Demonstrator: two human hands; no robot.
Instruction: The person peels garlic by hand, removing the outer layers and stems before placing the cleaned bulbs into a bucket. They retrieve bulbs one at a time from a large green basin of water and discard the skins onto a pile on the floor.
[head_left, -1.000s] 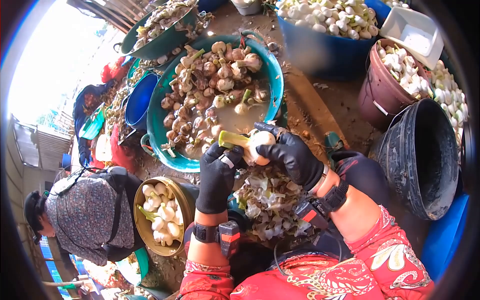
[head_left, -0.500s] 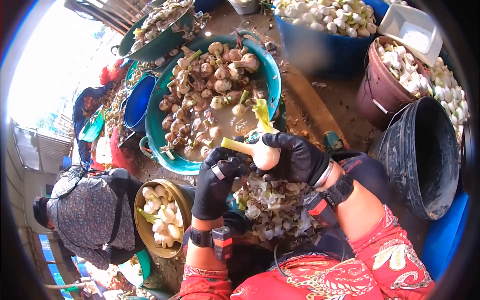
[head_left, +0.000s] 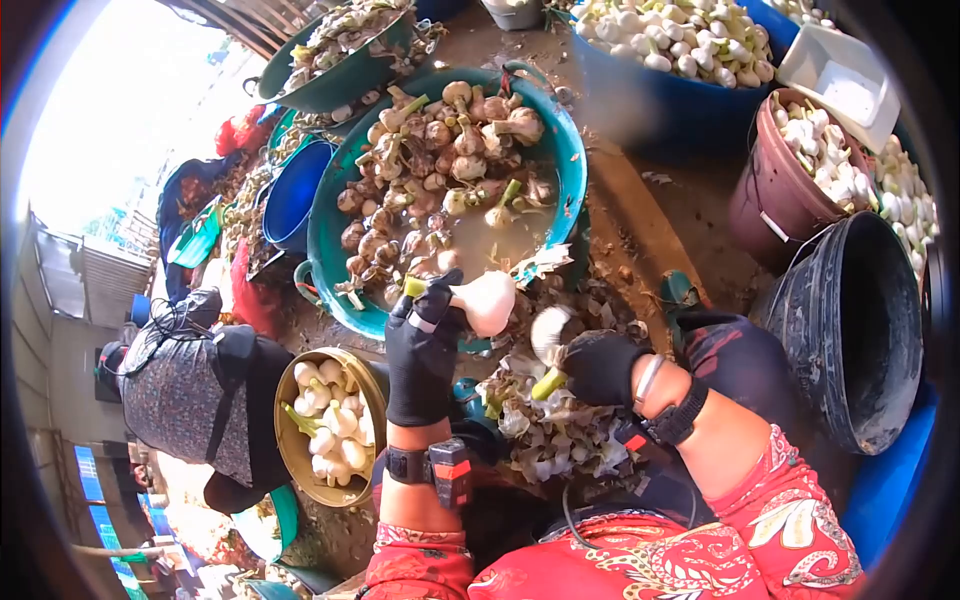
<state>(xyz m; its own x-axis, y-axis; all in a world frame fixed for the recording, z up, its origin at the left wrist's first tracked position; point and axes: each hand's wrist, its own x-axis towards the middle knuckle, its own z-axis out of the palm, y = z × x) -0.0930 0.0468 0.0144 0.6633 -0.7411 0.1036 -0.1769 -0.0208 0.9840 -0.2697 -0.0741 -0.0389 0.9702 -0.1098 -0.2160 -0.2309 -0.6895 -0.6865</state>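
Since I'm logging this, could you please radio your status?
Left hand grips pale garlic bulb by its stem. Right hand near peelings, hold unclear. Nothing visibly in the way.

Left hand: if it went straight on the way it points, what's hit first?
Probably the heaped garlic in the teal tub, just beyond the left hand. Depth is unclear: if the hand sits low, the tub's near rim could come first.

No text, label, brand, number or sign can be read here.
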